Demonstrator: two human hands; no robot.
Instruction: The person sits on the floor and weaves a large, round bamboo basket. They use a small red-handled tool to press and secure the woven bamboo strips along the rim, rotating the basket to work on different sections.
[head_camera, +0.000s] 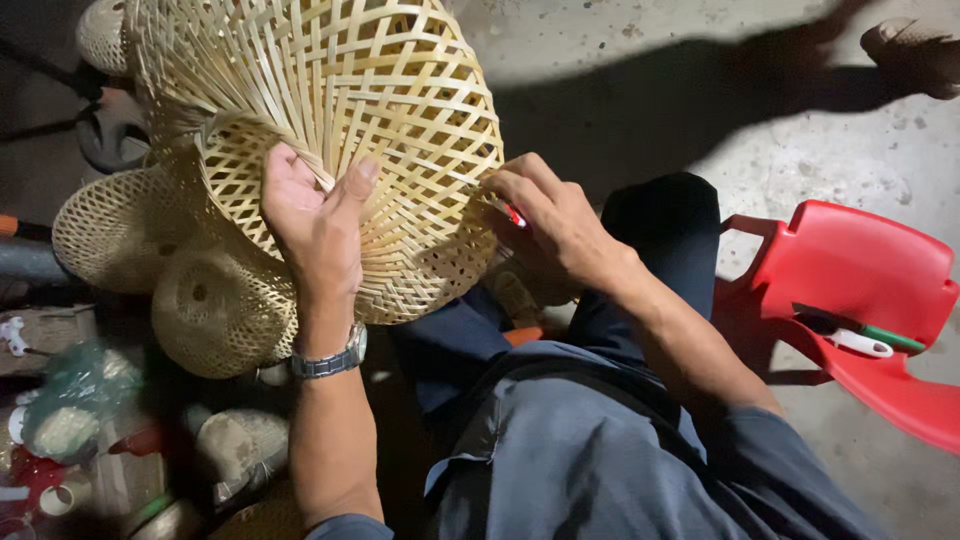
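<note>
A pale woven bamboo basket with an open lattice rests against my knees, tilted on its side. My left hand grips its lower rim, thumb over the weave, a metal watch on the wrist. My right hand presses against the basket's right edge and holds a small red-tipped tool, mostly hidden by the fingers.
Several finished woven baskets are piled at the left, one more below them. A red plastic chair at the right carries a white-and-green handled tool. Clutter and bags lie at the lower left. Another person's foot shows at top right.
</note>
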